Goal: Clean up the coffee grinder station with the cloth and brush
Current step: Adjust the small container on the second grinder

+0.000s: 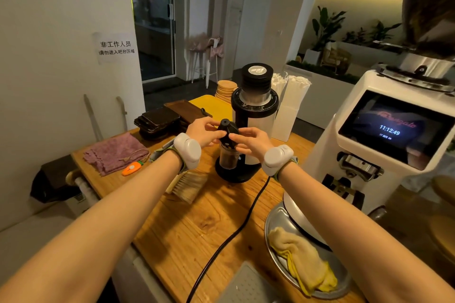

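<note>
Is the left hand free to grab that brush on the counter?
Probably not yet: the left hand and right hand both grip a black blower. The brush lies unobstructed under the left forearm.

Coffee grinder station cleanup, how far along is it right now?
Early, by the look of it. Nothing visibly finished. In hand: the left hand and right hand both grip a small black rubber blower over the clear dosing cup of the black-and-white grinder. Left: the wooden bristle brush lies untouched on the wooden counter, and the yellow cloth sits in the metal tray.
</note>
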`<state>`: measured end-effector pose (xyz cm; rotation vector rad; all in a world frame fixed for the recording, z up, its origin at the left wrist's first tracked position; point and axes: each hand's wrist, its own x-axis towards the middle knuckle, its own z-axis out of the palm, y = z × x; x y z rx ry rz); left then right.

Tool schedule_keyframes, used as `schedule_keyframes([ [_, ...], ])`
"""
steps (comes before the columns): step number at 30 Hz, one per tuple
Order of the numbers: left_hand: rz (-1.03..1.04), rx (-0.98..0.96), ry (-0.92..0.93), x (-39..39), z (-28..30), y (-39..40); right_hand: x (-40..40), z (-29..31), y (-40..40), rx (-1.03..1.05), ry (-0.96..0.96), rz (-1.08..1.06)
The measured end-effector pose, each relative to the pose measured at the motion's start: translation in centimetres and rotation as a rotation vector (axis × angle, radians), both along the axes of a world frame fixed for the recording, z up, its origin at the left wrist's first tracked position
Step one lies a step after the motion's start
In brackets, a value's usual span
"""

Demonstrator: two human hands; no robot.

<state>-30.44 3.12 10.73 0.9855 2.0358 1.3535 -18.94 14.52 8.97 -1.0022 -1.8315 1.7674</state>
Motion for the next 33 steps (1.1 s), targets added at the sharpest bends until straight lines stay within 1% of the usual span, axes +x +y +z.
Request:
schedule_keyframes([
  [3,0.001,-0.037,0.0,-0.1,-0.6,-0.1,0.0,-0.5,0.0,-0.004,-0.023,0.004],
  [10,0.037,-0.021,-0.056,-0.6,-0.9,0.3,-0.3,-0.9,0.5,0.026,-0.008,-0.06],
  [17,0.001,-0.05,-0.061,-1.0,-1.0,0.3,-0.5,-1.0,0.7,0.04,-0.029,-0.033],
  [25,0.025,-0.061,-0.081,-0.6,-1.3,0.6,0.1,-0.9,0.1,0.097,-0.095,-0.061],
  [29,0.031,-0.067,-0.091,-0.5,-1.3,0.5,0.7,-1.0,-0.2,0.074,-0.137,-0.081],
  [33,0.021,-0.098,-0.078,-0.5,-1.6,0.2,1.1,-1.1,-0.4,0.016,-0.196,-0.024],
])
